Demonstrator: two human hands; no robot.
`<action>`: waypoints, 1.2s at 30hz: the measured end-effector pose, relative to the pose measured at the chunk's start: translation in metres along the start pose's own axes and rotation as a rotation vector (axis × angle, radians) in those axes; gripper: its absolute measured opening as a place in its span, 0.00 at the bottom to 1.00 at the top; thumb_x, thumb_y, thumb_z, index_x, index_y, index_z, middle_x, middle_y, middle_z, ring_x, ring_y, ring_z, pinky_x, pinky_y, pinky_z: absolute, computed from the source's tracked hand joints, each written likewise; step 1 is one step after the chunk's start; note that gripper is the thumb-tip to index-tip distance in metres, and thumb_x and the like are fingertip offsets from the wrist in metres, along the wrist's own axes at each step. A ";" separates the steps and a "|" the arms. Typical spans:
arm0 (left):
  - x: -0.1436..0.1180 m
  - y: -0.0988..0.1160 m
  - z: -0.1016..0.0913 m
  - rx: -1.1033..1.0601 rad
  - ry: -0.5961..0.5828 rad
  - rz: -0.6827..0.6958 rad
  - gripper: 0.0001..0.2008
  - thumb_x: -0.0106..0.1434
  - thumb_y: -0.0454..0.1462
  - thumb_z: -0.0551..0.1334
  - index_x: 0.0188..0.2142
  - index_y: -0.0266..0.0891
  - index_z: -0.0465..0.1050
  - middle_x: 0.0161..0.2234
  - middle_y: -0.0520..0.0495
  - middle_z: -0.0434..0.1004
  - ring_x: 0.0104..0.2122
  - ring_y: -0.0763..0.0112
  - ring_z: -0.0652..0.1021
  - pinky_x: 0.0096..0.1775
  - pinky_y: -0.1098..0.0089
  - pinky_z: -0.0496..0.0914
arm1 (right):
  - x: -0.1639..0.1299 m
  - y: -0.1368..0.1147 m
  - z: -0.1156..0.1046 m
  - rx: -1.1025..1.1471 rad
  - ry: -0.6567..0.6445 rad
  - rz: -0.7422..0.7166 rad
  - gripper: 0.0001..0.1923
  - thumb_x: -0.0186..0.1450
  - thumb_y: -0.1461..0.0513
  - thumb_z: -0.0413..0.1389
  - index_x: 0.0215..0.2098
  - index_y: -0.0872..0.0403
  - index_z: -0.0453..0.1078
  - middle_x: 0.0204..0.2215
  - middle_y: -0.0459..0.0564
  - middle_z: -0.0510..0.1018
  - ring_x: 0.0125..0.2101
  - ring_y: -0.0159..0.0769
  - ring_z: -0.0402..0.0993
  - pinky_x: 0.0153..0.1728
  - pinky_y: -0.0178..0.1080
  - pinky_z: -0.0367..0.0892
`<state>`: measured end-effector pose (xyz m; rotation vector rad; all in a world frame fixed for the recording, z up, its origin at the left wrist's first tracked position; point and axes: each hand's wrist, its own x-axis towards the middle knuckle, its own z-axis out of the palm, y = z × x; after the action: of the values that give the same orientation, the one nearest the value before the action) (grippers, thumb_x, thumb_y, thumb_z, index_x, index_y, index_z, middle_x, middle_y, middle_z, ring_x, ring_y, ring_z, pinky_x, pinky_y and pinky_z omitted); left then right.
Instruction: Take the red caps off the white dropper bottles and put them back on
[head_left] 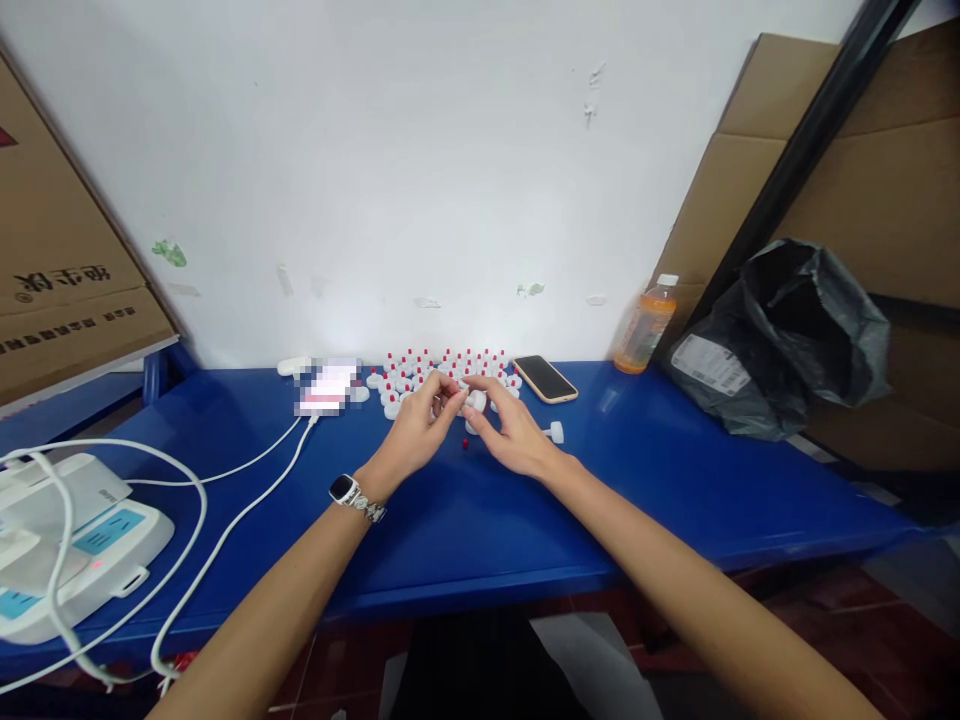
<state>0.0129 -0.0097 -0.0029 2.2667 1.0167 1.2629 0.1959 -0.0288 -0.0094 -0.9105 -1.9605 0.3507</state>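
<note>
My right hand [517, 432] is closed around a small white plastic bottle [476, 399], held just above the blue table. At the bottle's left end, the fingers of my left hand [420, 425] are pinched together; what they grip is too small and partly hidden. Behind both hands stand many similar white bottles with red tips [405, 374], grouped close together near the wall. A loose red cap [465, 443] lies on the table below my hands. Beside my right hand, a white piece with a narrow neck [555, 432] rests on its side.
A phone [546, 379] lies right of the bottles, and a blurred-out device [328, 386] with a white cable lies left. A power strip [105, 540] sits front left. An orange drink bottle [645, 325] and a black plastic bag [780, 340] stand on the right.
</note>
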 end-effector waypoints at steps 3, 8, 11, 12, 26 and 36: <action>-0.002 0.001 0.000 0.021 -0.046 0.016 0.10 0.74 0.44 0.49 0.41 0.41 0.61 0.34 0.51 0.69 0.32 0.71 0.71 0.37 0.68 0.65 | -0.002 -0.005 0.003 0.091 -0.041 0.046 0.15 0.73 0.53 0.48 0.52 0.51 0.64 0.36 0.47 0.76 0.33 0.35 0.72 0.39 0.39 0.66; -0.003 0.002 -0.001 0.220 -0.134 0.183 0.13 0.75 0.41 0.46 0.35 0.41 0.60 0.34 0.48 0.66 0.37 0.66 0.69 0.42 0.63 0.64 | -0.004 -0.007 0.009 0.321 -0.110 0.149 0.18 0.75 0.49 0.40 0.37 0.51 0.61 0.23 0.41 0.68 0.24 0.31 0.65 0.31 0.36 0.62; -0.003 0.004 0.003 0.139 -0.155 0.177 0.15 0.75 0.41 0.45 0.32 0.41 0.59 0.31 0.50 0.65 0.34 0.68 0.67 0.40 0.65 0.63 | -0.004 -0.005 0.013 0.412 -0.103 0.202 0.22 0.73 0.45 0.40 0.31 0.51 0.58 0.23 0.42 0.64 0.22 0.30 0.60 0.26 0.35 0.59; -0.003 0.004 0.004 0.084 -0.152 0.150 0.16 0.75 0.42 0.45 0.31 0.41 0.58 0.30 0.50 0.65 0.33 0.68 0.67 0.38 0.66 0.63 | -0.004 -0.004 0.013 0.430 -0.094 0.207 0.22 0.72 0.45 0.41 0.31 0.51 0.58 0.24 0.42 0.64 0.23 0.30 0.60 0.26 0.34 0.59; -0.002 -0.013 -0.015 0.282 -0.306 0.185 0.10 0.71 0.40 0.55 0.38 0.41 0.73 0.38 0.46 0.74 0.42 0.62 0.70 0.47 0.60 0.65 | 0.001 0.019 -0.001 0.157 0.094 0.189 0.15 0.69 0.49 0.52 0.42 0.51 0.68 0.30 0.45 0.74 0.30 0.34 0.70 0.34 0.37 0.64; -0.004 -0.020 -0.017 0.300 -0.390 0.163 0.08 0.67 0.39 0.60 0.43 0.44 0.76 0.40 0.46 0.78 0.43 0.61 0.74 0.49 0.58 0.66 | 0.003 0.027 -0.003 -0.016 0.174 0.167 0.11 0.66 0.54 0.58 0.39 0.52 0.75 0.31 0.48 0.71 0.35 0.37 0.68 0.41 0.41 0.64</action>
<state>-0.0108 0.0001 -0.0084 2.7283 0.9394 0.7091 0.2103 -0.0084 -0.0210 -1.0816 -1.7357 0.3398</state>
